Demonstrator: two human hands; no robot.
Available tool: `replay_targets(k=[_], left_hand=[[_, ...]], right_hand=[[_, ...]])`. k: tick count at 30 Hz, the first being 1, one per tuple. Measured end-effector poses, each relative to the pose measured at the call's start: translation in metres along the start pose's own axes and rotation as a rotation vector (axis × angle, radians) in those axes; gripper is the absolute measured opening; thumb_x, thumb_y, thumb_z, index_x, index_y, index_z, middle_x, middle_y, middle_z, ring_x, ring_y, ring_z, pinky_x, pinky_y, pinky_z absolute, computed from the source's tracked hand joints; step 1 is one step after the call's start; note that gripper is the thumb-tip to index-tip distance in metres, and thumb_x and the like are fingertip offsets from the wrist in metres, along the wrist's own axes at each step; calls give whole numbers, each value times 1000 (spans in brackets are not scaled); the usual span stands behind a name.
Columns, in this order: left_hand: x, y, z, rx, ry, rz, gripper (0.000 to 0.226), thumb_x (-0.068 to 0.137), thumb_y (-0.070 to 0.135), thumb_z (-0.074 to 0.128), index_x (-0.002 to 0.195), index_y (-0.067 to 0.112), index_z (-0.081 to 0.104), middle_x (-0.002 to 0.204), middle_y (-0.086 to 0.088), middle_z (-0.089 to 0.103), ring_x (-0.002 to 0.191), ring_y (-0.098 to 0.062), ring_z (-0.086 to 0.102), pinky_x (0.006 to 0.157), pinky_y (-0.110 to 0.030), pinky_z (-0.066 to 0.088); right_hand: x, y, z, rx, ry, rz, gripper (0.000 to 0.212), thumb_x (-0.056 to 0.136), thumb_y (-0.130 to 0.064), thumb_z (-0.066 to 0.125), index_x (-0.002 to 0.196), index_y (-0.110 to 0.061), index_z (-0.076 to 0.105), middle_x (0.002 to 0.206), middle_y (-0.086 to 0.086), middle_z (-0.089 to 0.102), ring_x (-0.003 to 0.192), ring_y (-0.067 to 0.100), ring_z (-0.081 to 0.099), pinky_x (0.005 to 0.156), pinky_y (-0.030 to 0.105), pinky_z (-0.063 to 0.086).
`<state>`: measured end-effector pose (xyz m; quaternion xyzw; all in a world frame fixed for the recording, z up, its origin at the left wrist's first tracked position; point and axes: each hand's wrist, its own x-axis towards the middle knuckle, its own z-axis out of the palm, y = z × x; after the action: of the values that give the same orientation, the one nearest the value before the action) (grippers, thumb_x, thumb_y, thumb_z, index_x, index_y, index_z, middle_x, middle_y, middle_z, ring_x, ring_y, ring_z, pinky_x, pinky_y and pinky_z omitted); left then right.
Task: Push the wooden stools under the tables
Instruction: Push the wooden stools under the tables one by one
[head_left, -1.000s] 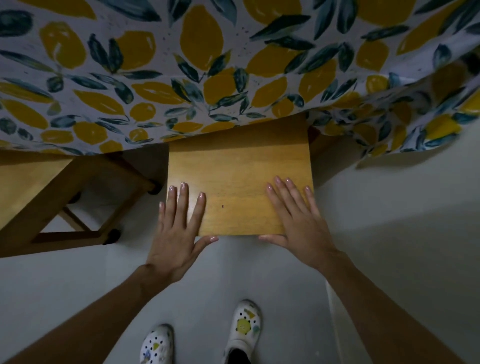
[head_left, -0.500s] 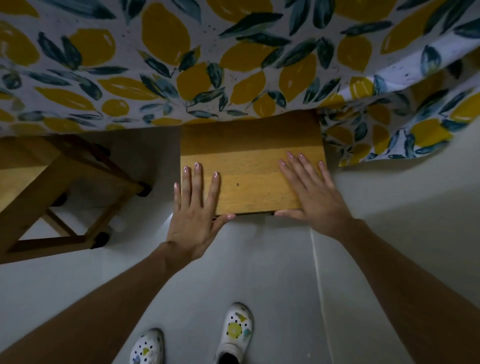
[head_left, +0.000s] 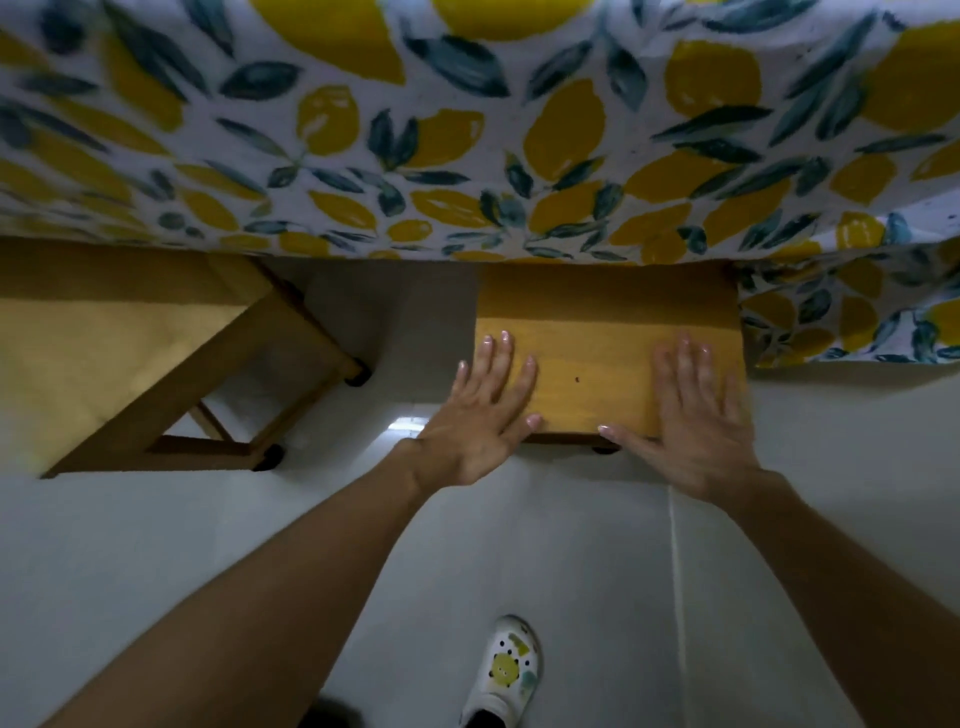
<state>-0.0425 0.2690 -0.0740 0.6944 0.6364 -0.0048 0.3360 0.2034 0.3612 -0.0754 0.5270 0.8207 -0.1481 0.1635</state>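
Two bare hands are lying flat on the seat of a wooden stool (head_left: 597, 364), palms down with fingers spread, gripping nothing. The left hand (head_left: 480, 421) is resting on the seat's near left corner, its fingertips (head_left: 506, 340) reaching onto the wood while the thumb is hooking along the near edge. The right hand (head_left: 693, 415) is covering the near right part of the seat, fingers splayed toward the far edge and thumb pointing left along the near edge.

No brand, label or readable writing is showing anywhere; the only markings are printed patterns. A tablecloth (head_left: 467, 130) with yellow lemons and dark green leaves is draping over the table, and the far part of the stool's seat is sitting in shadow beneath its hanging edge, with the near part still sticking out over the pale floor (head_left: 571, 545).

A second wooden stool (head_left: 130, 358) is standing to the left, well apart from the first, its far side also tucked under the cloth's edge. One white clog (head_left: 506, 670) dotted with small coloured charms is showing on the floor near the bottom edge.
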Motion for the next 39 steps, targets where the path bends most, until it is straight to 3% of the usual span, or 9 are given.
replay_targets(k=[3,7,12,16,22,26,33,39], left_hand=[[-25,-34,-10,-8,61,57,65,98,51,16,149,24,-14,155,2,-28,138,-11,-34,113,-39,-20],[-84,-101,-26,-90,250,-92,63,100,47,19,151,18,-2,158,3,-19,142,-10,-27,117,-37,-14],[-182,-228,-66,5,412,-181,58,99,43,18,145,12,36,159,-4,20,147,-17,-2,117,-37,-11],[-250,-329,-93,44,443,-291,56,100,38,22,149,11,25,159,-8,19,148,-24,0,116,-43,-8],[-279,-439,-120,118,372,-462,71,93,61,17,152,26,0,161,-3,-6,146,-25,-17,113,-48,-15],[-263,-474,-122,246,300,-374,69,92,67,14,150,36,-5,160,-8,-13,144,-30,-21,115,-52,-12],[-258,-478,-106,224,467,-358,67,91,67,20,150,38,5,162,-7,-1,147,-29,-9,118,-46,-3],[-273,-466,-95,160,488,-402,67,91,66,21,150,39,6,162,-5,-3,147,-27,-11,117,-44,-5]], right_hand=[[-8,-49,-1,99,45,99,123,66,-95,22,150,-14,-18,158,8,-28,145,28,-23,118,52,-10],[-20,-144,1,155,180,-14,118,70,-88,28,152,-13,-12,160,10,-20,147,28,-17,117,47,-13],[-20,-303,23,197,206,-142,111,75,-85,25,154,-12,-3,162,10,-13,148,26,-14,119,47,-7],[-22,-438,41,254,185,-280,108,77,-83,29,154,-9,8,162,11,-5,149,28,-7,119,47,-4],[2,-594,50,223,271,-312,113,70,-79,45,152,-5,18,161,16,4,149,33,-3,117,58,1],[14,-630,61,112,268,-210,117,67,-78,49,153,-8,12,162,17,2,148,36,-5,115,63,1],[14,-628,66,40,322,-229,109,70,-68,53,153,-8,15,162,17,6,148,36,0,114,63,5],[10,-618,64,-26,246,-295,112,70,-72,47,154,-12,4,162,14,-6,148,34,-11,116,61,-1]])
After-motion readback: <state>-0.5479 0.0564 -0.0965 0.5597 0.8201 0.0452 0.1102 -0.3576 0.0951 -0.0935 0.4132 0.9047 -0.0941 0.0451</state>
